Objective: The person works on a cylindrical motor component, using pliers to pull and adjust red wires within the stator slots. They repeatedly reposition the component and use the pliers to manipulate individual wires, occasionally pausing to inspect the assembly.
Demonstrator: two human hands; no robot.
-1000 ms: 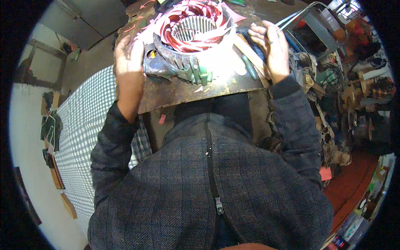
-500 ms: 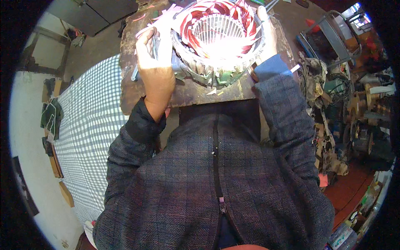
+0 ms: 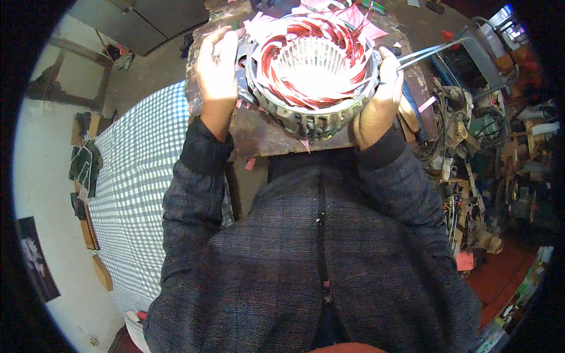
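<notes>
Left hand [image 3: 218, 67] loosely open, just left of the motor ring [image 3: 312, 101]; contact unclear from where I stand | right hand [image 3: 382, 97] gripping thin rods [image 3: 426, 55], close against its right side | motor ring on the worn bench [image 3: 247, 138], between both hands | step: seemingly steadying it; next move calls for even support.
</notes>
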